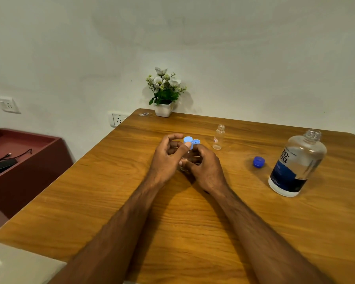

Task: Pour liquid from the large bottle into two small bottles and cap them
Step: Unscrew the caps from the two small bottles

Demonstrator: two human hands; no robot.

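Near the middle of the wooden worktop point(115, 201) both hands meet around a small clear plastic bottle point(185, 158), which is mostly hidden behind the fingers, so its fill level cannot be made out. The right hand point(205, 167) is clamped around the bottle's lower body. The left hand point(168, 154) is closed with thumb and forefinger on a light blue round cap point(188, 142) at the bottle's top; whether that cap is seated on the neck cannot be told. Just behind it, a second light blue cap point(196, 142) peeks out, partly covered by the right hand. Toward the far edge, a second small clear bottle point(218, 137) stands upright and uncapped, apart from the hands. Nearer the right edge, the large clear bottle with a dark blue and white label point(295, 162) stands uncapped, its label text only partly readable. A dark blue cap point(258, 162) lies on the worktop between it and the hands. A white pot of artificial flowers point(164, 93) sits at the far edge, against the wall.
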